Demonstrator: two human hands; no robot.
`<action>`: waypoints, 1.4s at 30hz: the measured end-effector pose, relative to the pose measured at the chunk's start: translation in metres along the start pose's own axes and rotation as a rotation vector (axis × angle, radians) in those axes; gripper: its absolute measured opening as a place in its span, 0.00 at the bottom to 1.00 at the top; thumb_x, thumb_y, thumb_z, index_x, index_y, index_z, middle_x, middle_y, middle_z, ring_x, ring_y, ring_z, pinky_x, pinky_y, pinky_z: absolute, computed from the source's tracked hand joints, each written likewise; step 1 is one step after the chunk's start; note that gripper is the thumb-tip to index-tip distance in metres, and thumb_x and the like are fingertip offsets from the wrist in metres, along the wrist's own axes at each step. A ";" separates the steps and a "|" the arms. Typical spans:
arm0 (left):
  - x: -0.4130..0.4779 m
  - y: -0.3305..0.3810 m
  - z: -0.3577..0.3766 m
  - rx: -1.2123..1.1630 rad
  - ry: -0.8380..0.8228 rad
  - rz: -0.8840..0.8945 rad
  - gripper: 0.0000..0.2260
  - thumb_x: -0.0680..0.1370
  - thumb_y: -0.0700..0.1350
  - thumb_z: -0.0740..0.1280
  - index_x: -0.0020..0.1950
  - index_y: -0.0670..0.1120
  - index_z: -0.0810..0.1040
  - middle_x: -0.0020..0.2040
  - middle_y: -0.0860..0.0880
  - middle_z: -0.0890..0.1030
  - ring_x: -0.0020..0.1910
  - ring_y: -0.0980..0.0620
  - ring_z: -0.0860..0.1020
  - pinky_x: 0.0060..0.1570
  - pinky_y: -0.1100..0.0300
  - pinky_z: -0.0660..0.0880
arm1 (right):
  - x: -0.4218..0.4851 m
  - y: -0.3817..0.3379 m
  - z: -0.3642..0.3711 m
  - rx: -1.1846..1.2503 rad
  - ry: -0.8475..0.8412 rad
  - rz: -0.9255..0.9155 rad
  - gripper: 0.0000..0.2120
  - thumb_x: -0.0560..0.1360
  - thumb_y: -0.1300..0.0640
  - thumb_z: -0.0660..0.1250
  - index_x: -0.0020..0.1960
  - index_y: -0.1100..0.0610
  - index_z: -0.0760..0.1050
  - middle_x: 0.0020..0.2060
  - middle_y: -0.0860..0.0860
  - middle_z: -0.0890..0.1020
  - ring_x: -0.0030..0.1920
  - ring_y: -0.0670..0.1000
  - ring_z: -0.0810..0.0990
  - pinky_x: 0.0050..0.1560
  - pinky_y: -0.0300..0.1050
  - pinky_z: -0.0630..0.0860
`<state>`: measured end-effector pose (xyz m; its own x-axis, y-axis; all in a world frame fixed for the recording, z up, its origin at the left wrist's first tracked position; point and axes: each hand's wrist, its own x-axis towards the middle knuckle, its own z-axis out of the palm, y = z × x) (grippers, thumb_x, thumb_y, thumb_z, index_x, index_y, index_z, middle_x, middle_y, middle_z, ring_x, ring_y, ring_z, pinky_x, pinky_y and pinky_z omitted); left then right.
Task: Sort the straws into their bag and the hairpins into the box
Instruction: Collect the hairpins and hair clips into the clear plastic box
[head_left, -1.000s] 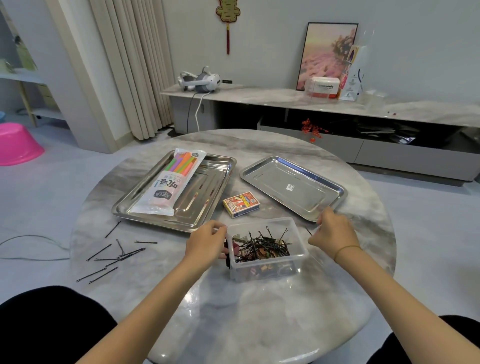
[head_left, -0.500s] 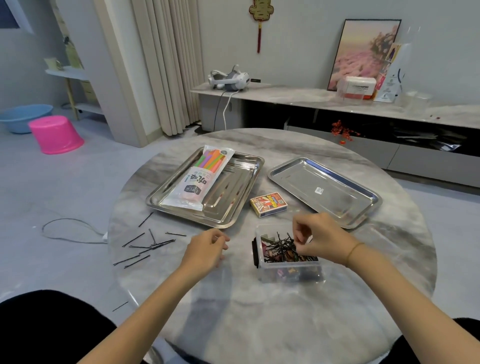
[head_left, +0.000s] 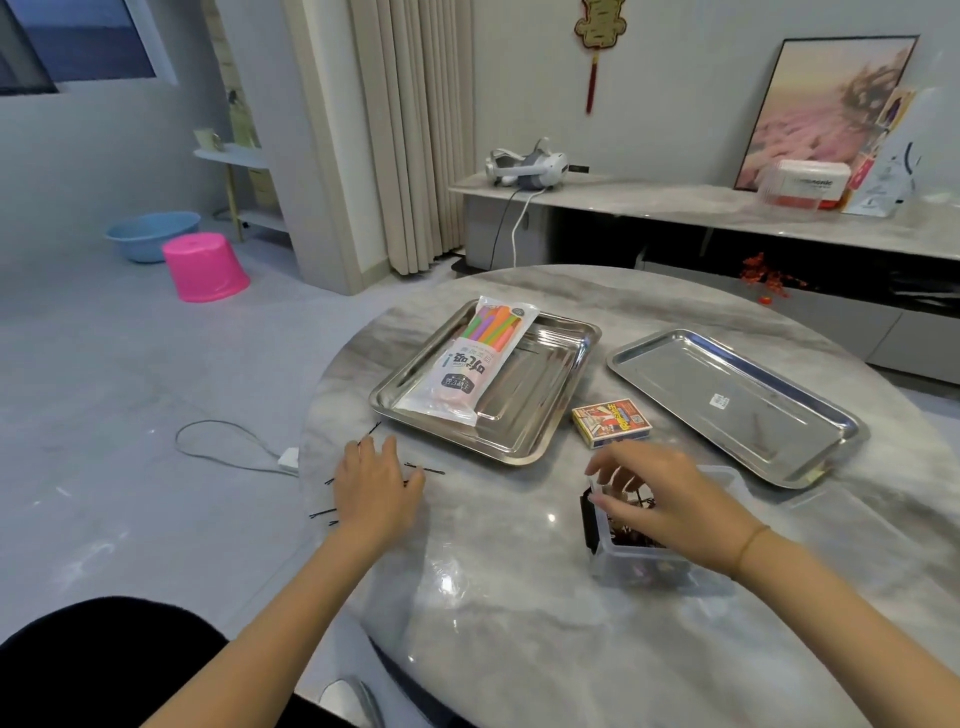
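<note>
**Pins scattered at the table's edge, the box waiting on the other side**

The left hand (head_left: 376, 488) lies flat with its fingers spread and straight, palm down on the table (head_left: 519, 597). It sits right over the loose hairpins (head_left: 426, 470). Black pins poke out from under it on both sides, near the table's left rim. To me that flat, spread shape looks like a way to herd thin pins together, since they are hard to pinch off smooth stone one at a time.

The right hand (head_left: 670, 499) hovers over the clear box (head_left: 727, 475), fingers bent above its near-left corner. I can't tell whether it pinches a pin or holds nothing. The box already has a dark tangle of pins inside. It stands close to the person on their right, well apart from the loose pins, so each batch must cross the table in front of them.

The straws (head_left: 496, 322) show their coloured ends inside the bag (head_left: 472, 364). The bag lies lengthwise in the left tray (head_left: 524, 431), beyond the left hand and touching neither hand. I see no stray straws, so that half looks finished.

The right tray (head_left: 727, 395) sits past the box. A small card pack (head_left: 612, 422) rests between the trays, just beyond the right hand's fingers.
</note>
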<state>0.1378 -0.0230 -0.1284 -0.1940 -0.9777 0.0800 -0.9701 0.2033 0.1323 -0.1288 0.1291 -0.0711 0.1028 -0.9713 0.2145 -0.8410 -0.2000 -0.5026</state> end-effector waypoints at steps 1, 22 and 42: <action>0.006 -0.006 0.004 0.013 -0.039 -0.007 0.26 0.80 0.58 0.52 0.74 0.47 0.59 0.72 0.45 0.63 0.70 0.44 0.59 0.67 0.54 0.59 | 0.000 0.000 0.001 0.004 0.006 -0.005 0.07 0.74 0.50 0.68 0.51 0.48 0.74 0.42 0.41 0.77 0.42 0.43 0.78 0.44 0.41 0.77; 0.005 0.006 0.040 -0.272 -0.055 0.353 0.32 0.77 0.64 0.48 0.74 0.46 0.61 0.75 0.46 0.60 0.75 0.48 0.52 0.73 0.56 0.45 | -0.002 0.007 0.012 -0.013 0.063 0.041 0.07 0.75 0.52 0.67 0.51 0.41 0.73 0.42 0.38 0.78 0.47 0.40 0.78 0.46 0.29 0.72; -0.008 0.011 0.025 -0.468 0.352 0.338 0.15 0.77 0.46 0.55 0.57 0.44 0.77 0.51 0.48 0.79 0.52 0.47 0.76 0.55 0.55 0.72 | 0.003 0.004 0.003 0.065 0.156 0.065 0.08 0.74 0.62 0.68 0.49 0.51 0.78 0.41 0.42 0.81 0.45 0.40 0.79 0.44 0.27 0.73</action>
<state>0.1247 -0.0143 -0.1523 -0.3398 -0.7970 0.4992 -0.6834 0.5740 0.4511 -0.1300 0.1250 -0.0753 -0.0380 -0.9517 0.3045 -0.8066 -0.1507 -0.5716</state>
